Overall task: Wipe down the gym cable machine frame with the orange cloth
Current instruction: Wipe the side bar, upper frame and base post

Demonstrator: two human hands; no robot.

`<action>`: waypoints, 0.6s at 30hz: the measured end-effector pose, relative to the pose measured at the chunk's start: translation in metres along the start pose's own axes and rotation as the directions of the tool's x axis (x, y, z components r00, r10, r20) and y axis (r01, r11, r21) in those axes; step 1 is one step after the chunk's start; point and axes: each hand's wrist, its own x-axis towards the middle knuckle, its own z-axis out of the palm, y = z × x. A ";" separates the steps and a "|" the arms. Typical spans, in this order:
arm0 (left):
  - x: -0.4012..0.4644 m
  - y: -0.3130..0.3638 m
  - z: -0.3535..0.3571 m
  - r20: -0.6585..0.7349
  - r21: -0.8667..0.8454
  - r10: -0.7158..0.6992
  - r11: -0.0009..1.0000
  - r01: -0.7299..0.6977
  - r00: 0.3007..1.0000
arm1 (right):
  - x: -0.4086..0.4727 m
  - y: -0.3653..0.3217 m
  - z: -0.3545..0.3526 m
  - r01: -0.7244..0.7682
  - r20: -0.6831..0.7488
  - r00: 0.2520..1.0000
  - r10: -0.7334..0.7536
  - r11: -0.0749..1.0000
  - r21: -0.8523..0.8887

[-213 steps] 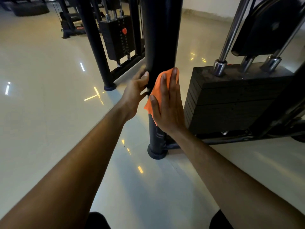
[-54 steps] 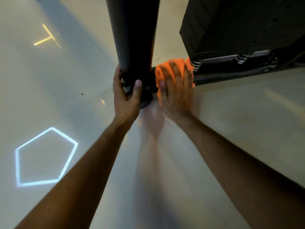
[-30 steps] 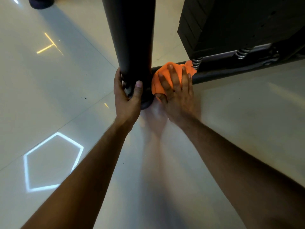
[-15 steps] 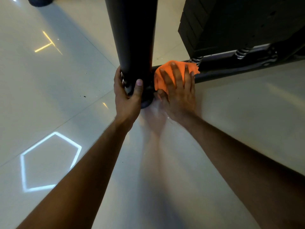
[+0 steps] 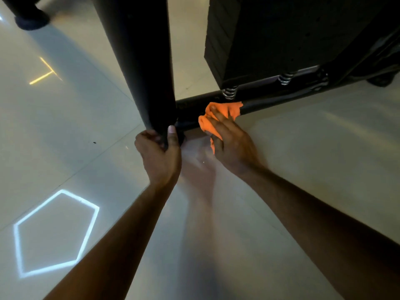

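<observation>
A thick black upright post [image 5: 138, 61] of the cable machine stands on the pale floor. My left hand [image 5: 159, 154] grips the post's foot, thumb on its right side and fingers round its left. A black base bar [image 5: 281, 98] runs from the post to the right. My right hand [image 5: 229, 139] presses the crumpled orange cloth [image 5: 218, 118] flat against this bar, a short way right of the post. Its fingers lie straight over the cloth, and part of the cloth is hidden under the palm.
A black weight stack [image 5: 270, 37] on springs [image 5: 229, 92] hangs just above the base bar. Another black machine foot [image 5: 30, 20] stands at the far left. The glossy tile floor [image 5: 313, 152] shows a bright pentagon reflection [image 5: 56, 232] at lower left.
My right hand has slid the cloth rightwards along the base bar, away from the post. Seven seconds ago it wiped higher up the post. My left hand still grips the post's foot.
</observation>
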 end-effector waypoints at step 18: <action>0.046 0.053 0.099 0.467 0.370 0.567 0.572 -0.732 0.679 | 0.028 0.085 -0.025 -0.089 0.104 0.987 0.126 0.948 -0.307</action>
